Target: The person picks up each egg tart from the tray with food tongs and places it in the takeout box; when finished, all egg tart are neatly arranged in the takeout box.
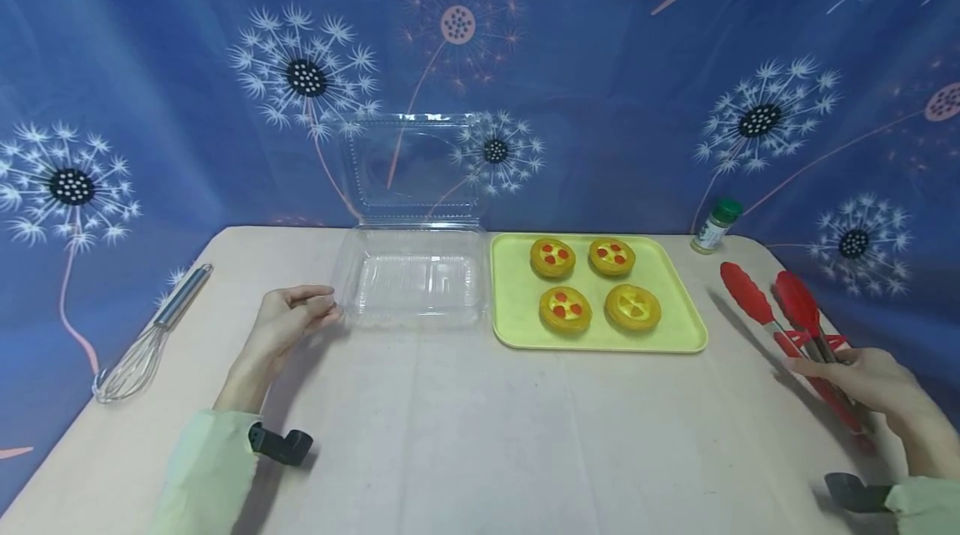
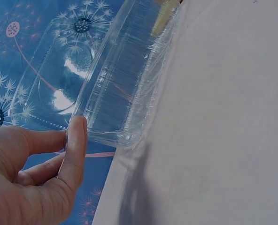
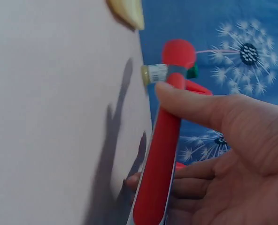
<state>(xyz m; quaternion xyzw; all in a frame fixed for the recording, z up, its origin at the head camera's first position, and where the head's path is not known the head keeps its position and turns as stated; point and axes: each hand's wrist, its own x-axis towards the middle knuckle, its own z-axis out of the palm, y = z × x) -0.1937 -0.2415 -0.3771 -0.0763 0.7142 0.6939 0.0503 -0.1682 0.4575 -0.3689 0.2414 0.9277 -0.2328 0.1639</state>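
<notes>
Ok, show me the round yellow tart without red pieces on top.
The round yellow tart at the near right of the pale yellow rectangular tray: its topping is yellow; the other three tarts carry red pieces.

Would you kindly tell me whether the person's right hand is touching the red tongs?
Touching: the right wrist view shows the right hand on the red tongs, its thumb laid across the handle.

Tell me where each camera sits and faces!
Head: worn on head, facing down-forward at pale-clothed table; left grip, right grip, mint sleeves show.
Left wrist: worn there, facing clear plastic hinged box; left grip shows.
Right wrist: worn there, facing red-handled metal tongs; right grip shows.
Head and right wrist share: small green-capped bottle.
</notes>
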